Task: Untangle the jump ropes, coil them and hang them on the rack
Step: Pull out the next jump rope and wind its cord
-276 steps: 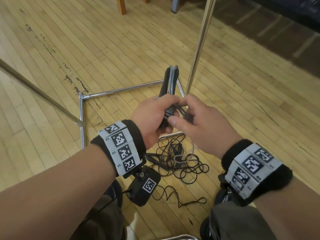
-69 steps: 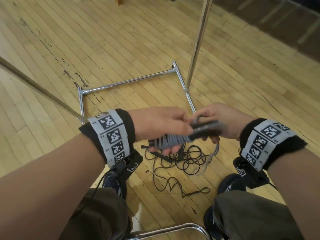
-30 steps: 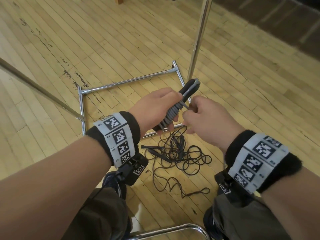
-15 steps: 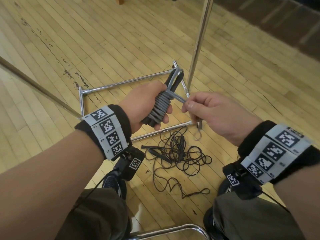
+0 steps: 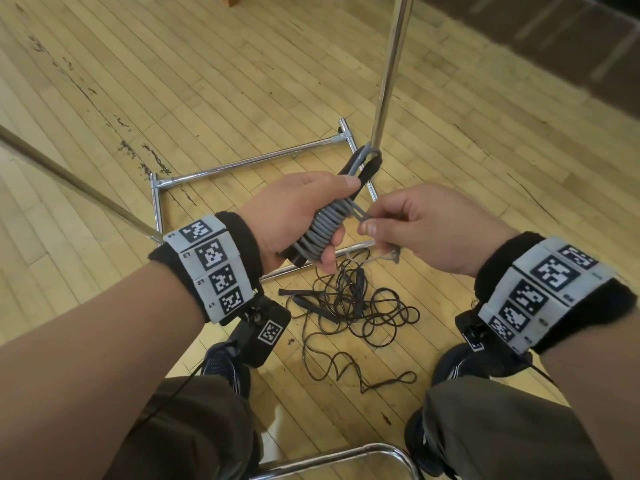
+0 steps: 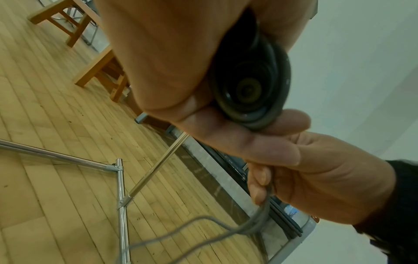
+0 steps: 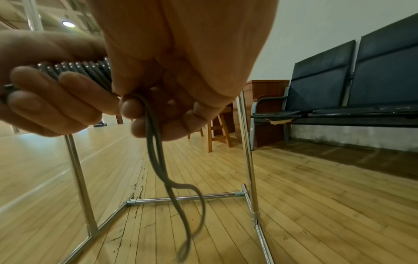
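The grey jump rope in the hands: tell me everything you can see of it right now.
The grey jump rope is a smooth, rubbery-looking cord wound in tight turns around its two black handles, held side by side. The left hand grips the bundle, tilted up and away. The right hand pinches the doubled loose end, which hangs in a short loop above the floor.

No words, brand names or numbers can be read in any view. The only markings are black-and-white square code tags: 4 show on the grey band around the left wrist, 4 or so on the matching band around the right wrist, and 1 on the black camera housing under the left wrist. A small blue and red sticker sits on a grey frame in the left wrist view, too blurred to read.
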A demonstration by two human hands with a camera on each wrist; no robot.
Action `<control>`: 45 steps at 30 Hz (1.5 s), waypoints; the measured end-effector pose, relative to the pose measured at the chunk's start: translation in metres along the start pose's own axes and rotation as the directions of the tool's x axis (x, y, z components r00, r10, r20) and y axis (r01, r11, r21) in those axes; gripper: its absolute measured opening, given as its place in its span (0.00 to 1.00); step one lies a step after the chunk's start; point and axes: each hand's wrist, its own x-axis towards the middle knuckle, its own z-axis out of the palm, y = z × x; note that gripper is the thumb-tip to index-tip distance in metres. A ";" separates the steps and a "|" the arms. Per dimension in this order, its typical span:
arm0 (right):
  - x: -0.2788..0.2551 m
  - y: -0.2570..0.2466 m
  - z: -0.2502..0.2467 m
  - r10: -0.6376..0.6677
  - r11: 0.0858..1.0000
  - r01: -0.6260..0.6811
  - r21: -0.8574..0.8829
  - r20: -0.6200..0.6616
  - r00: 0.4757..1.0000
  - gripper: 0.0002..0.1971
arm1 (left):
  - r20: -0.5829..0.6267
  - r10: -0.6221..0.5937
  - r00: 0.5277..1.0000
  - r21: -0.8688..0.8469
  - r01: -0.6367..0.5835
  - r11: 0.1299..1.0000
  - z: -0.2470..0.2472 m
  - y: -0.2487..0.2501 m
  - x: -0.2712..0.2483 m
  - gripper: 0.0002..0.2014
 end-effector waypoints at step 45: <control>-0.005 -0.033 0.001 -0.046 0.798 0.110 -0.593 0.122 0.991 0.09 | 0.081 -0.180 0.980 0.957 -0.026 0.290 0.021 -0.012 -0.011 0.18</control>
